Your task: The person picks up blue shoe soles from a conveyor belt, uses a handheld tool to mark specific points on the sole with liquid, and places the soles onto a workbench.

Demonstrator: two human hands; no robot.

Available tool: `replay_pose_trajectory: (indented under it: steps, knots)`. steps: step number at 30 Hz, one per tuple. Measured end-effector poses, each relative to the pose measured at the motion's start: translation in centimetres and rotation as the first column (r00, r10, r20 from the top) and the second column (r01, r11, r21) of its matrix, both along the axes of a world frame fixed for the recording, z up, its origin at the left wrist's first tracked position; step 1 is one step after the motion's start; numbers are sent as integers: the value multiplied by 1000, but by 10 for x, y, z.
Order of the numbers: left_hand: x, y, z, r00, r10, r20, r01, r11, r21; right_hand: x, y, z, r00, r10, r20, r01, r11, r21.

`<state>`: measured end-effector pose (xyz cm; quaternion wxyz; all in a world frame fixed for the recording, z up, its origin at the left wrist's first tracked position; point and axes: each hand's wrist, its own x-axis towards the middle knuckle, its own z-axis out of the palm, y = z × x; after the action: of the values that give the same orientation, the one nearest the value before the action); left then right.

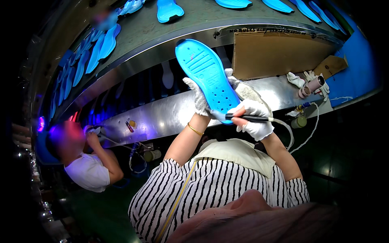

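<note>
My left hand (197, 96), in a white knit glove, grips a bright blue shoe sole (204, 75) by its side edge. The sole is tilted up, its toe end away from me, with grooves and small holes in the face I see. My right hand (256, 118), in a white glove with bare fingertips, is closed around a black-handled brush (251, 118) with a pale hose at its rear. The brush's bristles lie at the sole's near end. Beside the sole's right edge shows a pale grey-white piece (248, 91), partly hidden; I cannot make out its kind.
A metal bench (162, 115) runs below a grey belt (198, 18) bearing several blue soles. Cardboard (279, 54) leans at the bench's right, near gloves (296, 80) and a cylindrical container (316, 83). A co-worker (91, 166) sits at left. A white hose (312, 129) hangs at right.
</note>
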<state>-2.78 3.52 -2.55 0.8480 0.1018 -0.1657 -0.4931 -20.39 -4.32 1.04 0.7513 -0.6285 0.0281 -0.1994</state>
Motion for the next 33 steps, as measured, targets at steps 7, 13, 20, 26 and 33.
replay_pose_trajectory:
  steps: [7, 13, 20, 26, 33]
  knots:
    - [13, -4, 14, 998, -1, 67, 16, 976, -216, 1, 1, -4, 999, -45, 6, 46, 987, -154]
    - [25, 0, 17, 976, -67, 207, 122, 957, -262, -1, -15, -18, 989, -148, 7, 146, 980, 132]
    - [35, 4, 31, 788, -121, 604, 47, 989, 137, 8, -32, -10, 928, 15, -373, -35, 998, -46]
    - [42, -4, 38, 686, -197, 700, -90, 932, 350, 10, -43, 6, 937, 101, -335, -117, 993, -30]
    - [49, -9, 45, 686, -388, 615, -90, 794, 602, 15, -24, -2, 969, 42, -244, -124, 936, -331]
